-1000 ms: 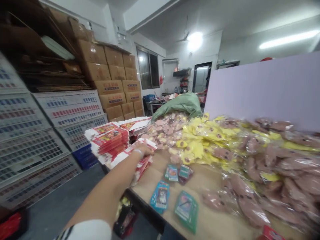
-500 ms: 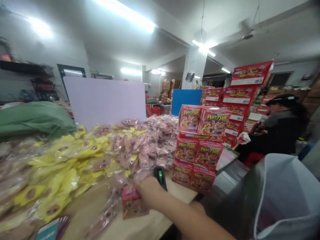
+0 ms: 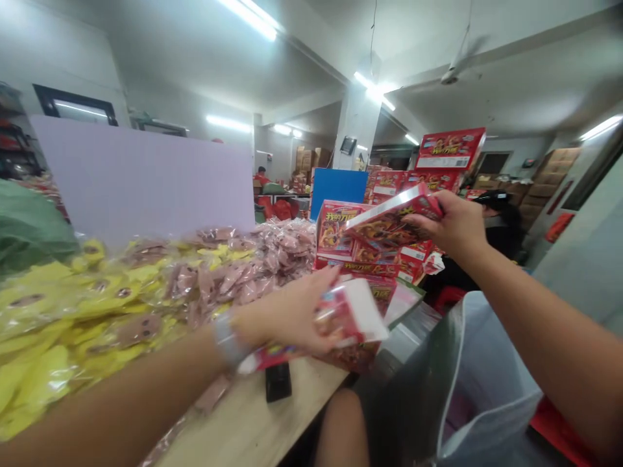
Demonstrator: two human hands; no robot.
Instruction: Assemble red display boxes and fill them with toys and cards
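My left hand (image 3: 311,311) is closed around a small red printed carton (image 3: 348,314), blurred, with a white end facing right. Another red and white printed edge shows under that hand; I cannot tell whether it belongs to the same carton. My right hand (image 3: 452,224) grips the right end of a red printed box (image 3: 394,217), thumb underneath. This box is tilted over the top of a stack of red printed boxes (image 3: 335,233), partly covering it. Below my left hand, a small black object (image 3: 278,381) lies on the wooden table (image 3: 243,421).
Bagged yellow pieces (image 3: 53,350) and bagged pink pieces (image 3: 287,250) are heaped along the left and middle. Behind them stands a pale lilac board (image 3: 150,181). An open white-lined sack (image 3: 491,376) is at lower right. A person (image 3: 501,224) sits beyond taller red boxes.
My right hand has left the small carton on the table and risen to the stack's top, gripping a box there. My left hand has come into view holding a small carton. The view has turned right.
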